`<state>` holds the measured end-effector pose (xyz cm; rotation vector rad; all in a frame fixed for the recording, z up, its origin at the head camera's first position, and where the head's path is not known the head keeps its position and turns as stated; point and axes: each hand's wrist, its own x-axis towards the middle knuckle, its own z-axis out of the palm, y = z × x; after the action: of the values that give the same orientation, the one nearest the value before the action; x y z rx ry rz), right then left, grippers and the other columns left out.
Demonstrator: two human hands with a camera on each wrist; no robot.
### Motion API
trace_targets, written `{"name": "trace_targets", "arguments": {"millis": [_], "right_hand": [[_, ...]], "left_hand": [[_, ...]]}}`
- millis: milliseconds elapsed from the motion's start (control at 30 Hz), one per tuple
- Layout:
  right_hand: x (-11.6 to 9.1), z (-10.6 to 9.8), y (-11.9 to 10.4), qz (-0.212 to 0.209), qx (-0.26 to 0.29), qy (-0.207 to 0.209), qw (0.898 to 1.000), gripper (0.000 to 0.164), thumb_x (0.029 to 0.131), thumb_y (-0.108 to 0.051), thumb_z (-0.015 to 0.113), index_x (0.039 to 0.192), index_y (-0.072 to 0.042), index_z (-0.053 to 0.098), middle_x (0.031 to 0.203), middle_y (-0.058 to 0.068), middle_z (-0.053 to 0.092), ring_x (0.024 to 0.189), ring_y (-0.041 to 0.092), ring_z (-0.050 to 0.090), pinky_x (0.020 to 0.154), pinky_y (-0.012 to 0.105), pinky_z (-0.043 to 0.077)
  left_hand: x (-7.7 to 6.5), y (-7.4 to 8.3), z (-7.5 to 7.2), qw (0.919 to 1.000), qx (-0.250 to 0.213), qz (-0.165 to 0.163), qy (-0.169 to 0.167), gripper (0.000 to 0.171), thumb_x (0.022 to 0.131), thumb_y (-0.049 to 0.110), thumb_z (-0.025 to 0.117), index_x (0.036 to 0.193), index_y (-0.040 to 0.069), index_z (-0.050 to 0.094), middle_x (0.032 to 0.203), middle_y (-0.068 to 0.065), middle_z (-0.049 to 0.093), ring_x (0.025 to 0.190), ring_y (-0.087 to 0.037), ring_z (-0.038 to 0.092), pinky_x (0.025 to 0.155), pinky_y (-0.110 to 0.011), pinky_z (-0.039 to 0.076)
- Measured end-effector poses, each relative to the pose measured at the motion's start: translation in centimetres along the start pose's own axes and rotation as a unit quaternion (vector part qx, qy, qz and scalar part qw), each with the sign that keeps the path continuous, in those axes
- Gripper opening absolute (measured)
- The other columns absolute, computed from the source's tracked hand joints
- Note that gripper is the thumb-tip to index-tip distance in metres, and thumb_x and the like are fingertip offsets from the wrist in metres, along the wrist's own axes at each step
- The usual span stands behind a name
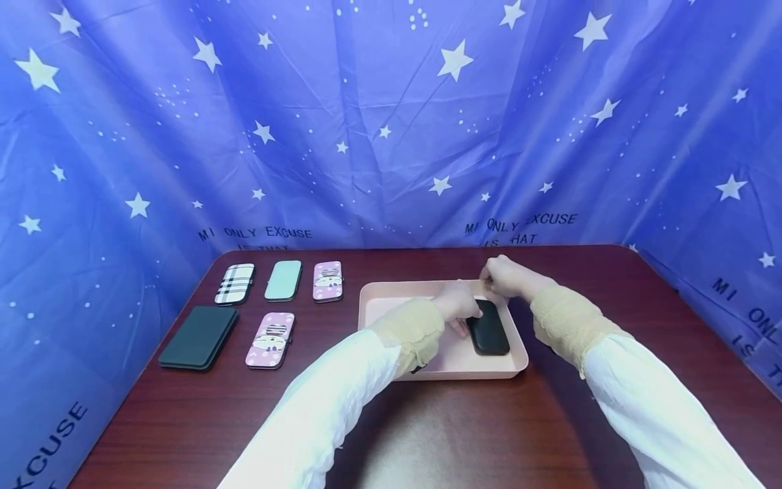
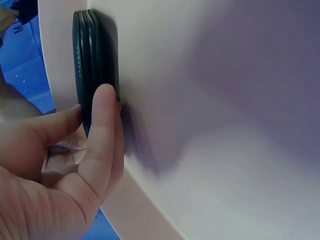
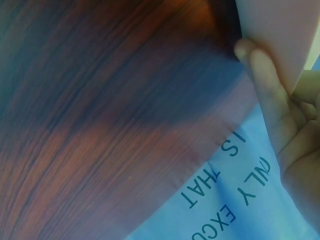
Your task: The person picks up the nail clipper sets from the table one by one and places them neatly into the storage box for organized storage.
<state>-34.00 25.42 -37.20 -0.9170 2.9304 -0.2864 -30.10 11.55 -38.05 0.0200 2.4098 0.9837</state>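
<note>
Blue star-printed curtain (image 1: 366, 88) behind; reddish-brown desk (image 1: 440, 435) in front. Left to right: dark green case (image 1: 197, 337), plaid case (image 1: 235, 283), near pink case (image 1: 270, 341), mint case (image 1: 283, 280), far pink case (image 1: 328, 281). Next, pale pink tray (image 1: 457, 361). Left hand (image 1: 456, 303): grip pinching black case (image 1: 491, 333), which is inside tray beside its right wall. Right hand (image 1: 513, 277): grip closed on tray rim at far right corner.

a dark, oblong, round-cornered case (image 1: 491, 331), closed, smooth on top and ridged along its side, is inside a shallow, pale pink, rectangular tray (image 1: 449, 361), close to the tray's right edge and lengthwise along it. the round-cornered tray sits near the back edge of the dark red-brown wood-grained counter (image 1: 568, 441).
</note>
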Motion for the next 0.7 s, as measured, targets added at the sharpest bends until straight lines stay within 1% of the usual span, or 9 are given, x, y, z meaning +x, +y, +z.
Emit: {"name": "trace_targets", "arguments": {"millis": [67,100,133,200,267,300,333,433,700], "right_hand": [[-0.1,0.1,0.1,-0.011,0.009,0.003,1.0,0.023,0.072,0.012,0.054,0.059,-0.007,0.059,0.053,-0.004,0.048,0.049,0.011,0.043,0.048,0.025,0.039],[0.1,0.8,1.2,-0.033,0.026,0.013,0.999,0.025,0.072,0.011,0.054,0.058,-0.009,0.058,0.053,-0.006,0.046,0.048,0.009,0.041,0.047,0.024,0.037],[0.0,0.8,1.3,-0.042,0.034,0.018,0.998,0.026,0.072,0.011,0.053,0.057,-0.01,0.056,0.052,-0.007,0.044,0.047,0.008,0.04,0.045,0.024,0.036],[-0.1,0.9,1.2,-0.054,0.038,0.03,0.997,0.028,0.07,0.011,0.054,0.054,-0.012,0.053,0.051,-0.009,0.042,0.046,0.007,0.038,0.044,0.023,0.035],[-0.1,0.9,1.1,-0.052,0.029,0.035,0.998,0.028,0.07,0.011,0.055,0.053,-0.011,0.052,0.05,-0.009,0.04,0.047,0.006,0.036,0.044,0.022,0.033],[-0.1,0.9,1.0,-0.05,0.022,0.037,0.998,0.028,0.07,0.011,0.055,0.053,-0.011,0.052,0.051,-0.01,0.039,0.047,0.006,0.036,0.045,0.021,0.032],[-0.4,0.3,-0.1,-0.03,0.007,0.03,0.999,0.026,0.069,0.013,0.056,0.053,-0.008,0.052,0.05,-0.008,0.04,0.047,0.007,0.037,0.045,0.022,0.034],[-0.3,0.3,-0.3,-0.011,-0.009,0.023,1.0,0.023,0.07,0.012,0.056,0.056,-0.006,0.057,0.05,-0.007,0.045,0.045,0.006,0.042,0.046,0.021,0.036],[-0.1,0.2,-0.5,0.006,-0.005,0.014,1.0,0.023,0.071,0.012,0.055,0.058,-0.005,0.06,0.051,-0.005,0.051,0.043,0.005,0.047,0.047,0.021,0.04]], "left_hand": [[0.0,0.0,0.2,0.9996,0.027,0.004,0.009,0.054,0.085,0.013,0.07,0.127,-0.008,0.042,0.059,-0.02,0.064,0.051,-0.027,0.066,0.044,-0.031,0.054],[-0.5,0.1,0.1,0.9991,0.039,0.006,0.015,0.045,0.086,0.014,0.069,0.119,-0.008,0.049,0.06,-0.02,0.065,0.054,-0.027,0.068,0.046,-0.031,0.055],[-0.8,0.1,0.2,0.9985,0.05,0.009,0.02,0.035,0.086,0.015,0.069,0.109,-0.007,0.054,0.062,-0.019,0.066,0.056,-0.026,0.068,0.047,-0.03,0.055],[-1.3,0.2,0.2,0.9967,0.074,0.016,0.03,0.025,0.086,0.017,0.069,0.094,-0.004,0.057,0.064,-0.018,0.068,0.059,-0.025,0.069,0.049,-0.029,0.056],[-1.7,0.2,0.2,0.9954,0.086,0.021,0.036,0.024,0.087,0.018,0.068,0.086,-0.002,0.057,0.066,-0.017,0.069,0.062,-0.024,0.07,0.051,-0.029,0.056],[-1.8,0.2,0.2,0.995,0.09,0.023,0.037,0.024,0.087,0.018,0.068,0.085,-0.002,0.056,0.066,-0.017,0.069,0.062,-0.024,0.07,0.051,-0.029,0.056],[-1.9,0.2,0.2,0.9951,0.088,0.022,0.038,0.024,0.088,0.018,0.068,0.086,-0.001,0.054,0.066,-0.017,0.069,0.063,-0.025,0.07,0.051,-0.029,0.056],[-1.8,0.3,0.2,0.9951,0.087,0.02,0.041,0.023,0.088,0.018,0.067,0.085,-0.001,0.054,0.065,-0.017,0.068,0.063,-0.024,0.07,0.051,-0.03,0.056],[-2.2,0.6,-0.3,0.9961,0.084,0.013,0.022,0.024,0.092,0.015,0.055,0.078,-0.005,0.057,0.067,-0.021,0.068,0.063,-0.029,0.07,0.051,-0.033,0.057]]}}
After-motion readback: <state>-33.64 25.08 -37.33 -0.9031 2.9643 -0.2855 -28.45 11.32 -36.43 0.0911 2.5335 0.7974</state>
